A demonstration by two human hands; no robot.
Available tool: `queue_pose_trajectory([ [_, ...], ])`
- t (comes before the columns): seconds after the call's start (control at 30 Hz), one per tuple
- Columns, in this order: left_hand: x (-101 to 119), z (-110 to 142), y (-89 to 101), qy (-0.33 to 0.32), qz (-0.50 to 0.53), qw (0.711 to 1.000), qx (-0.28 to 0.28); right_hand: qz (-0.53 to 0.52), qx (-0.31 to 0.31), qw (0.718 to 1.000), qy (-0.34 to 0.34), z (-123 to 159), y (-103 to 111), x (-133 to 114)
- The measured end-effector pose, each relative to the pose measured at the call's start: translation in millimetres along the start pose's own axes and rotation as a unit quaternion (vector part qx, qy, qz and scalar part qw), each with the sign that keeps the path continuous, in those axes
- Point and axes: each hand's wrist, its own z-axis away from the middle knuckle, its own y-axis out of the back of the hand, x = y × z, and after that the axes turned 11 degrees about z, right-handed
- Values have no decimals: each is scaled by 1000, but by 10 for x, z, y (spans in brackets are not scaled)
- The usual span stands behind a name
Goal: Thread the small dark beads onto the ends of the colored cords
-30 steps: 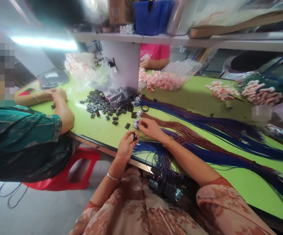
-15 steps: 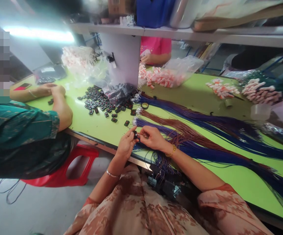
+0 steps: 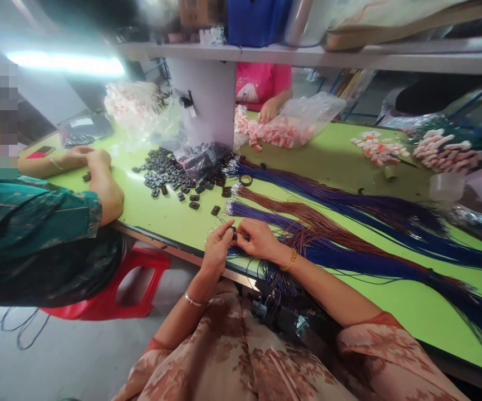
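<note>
A small black connector housing [image 3: 234, 233] is gripped between the thumb and fingers of my left hand [image 3: 216, 249], above the table's front edge. My right hand [image 3: 259, 239] is closed in a pinch right against it, on a thin wire mostly hidden by the fingers. Just beyond my hands lie the silver-tipped ends of a purple wire bundle [image 3: 252, 214] and a brown wire bundle [image 3: 280, 206]. Under my right forearm runs a blue wire bundle [image 3: 343, 260]. One loose black housing [image 3: 215, 210] rests nearby, and a pile of them [image 3: 166, 174] spreads to the left.
A roll of tape [image 3: 246, 180] lies behind the bundles. White-and-orange connectors [image 3: 285, 132] are heaped at the back by a plastic bag. A co-worker's arms [image 3: 103, 181] rest on the table at left, near a red stool [image 3: 157, 273]. A shelf [image 3: 266, 54] crosses above.
My right hand has come from the wire tips down to the black housing in my left hand, and now presses close against it. Across the table, a co-worker's hand has reached to the white-and-orange connectors.
</note>
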Motion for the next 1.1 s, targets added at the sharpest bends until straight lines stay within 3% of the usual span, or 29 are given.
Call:
queue_pose_trajectory([
  [0.17,-34,-55,-15,11,-9,1000,12,22,-12,999,47,24,-9,64],
  [0.33,-56,-93,-91,2,-3,1000,15,-28,-6,999,-16,6,87,88],
  [0.63,-35,-78,-183,-10,-24,1000,14,33,-24,998,-46,32,106,20],
  [0.73,-55,-115,-173,4,-19,1000,7,-18,-52,997,-55,-129,183,256],
  [0.87,-108,-212,-118,32,-2,999,9,52,-15,977,-208,-463,233,891],
  [0.97,-147,-265,-62,56,2,998,7,99,-112,948,-281,-608,171,1270],
  [1.1,-162,-277,-11,65,4,998,-13,140,-141,943,-265,-612,88,1398],
])
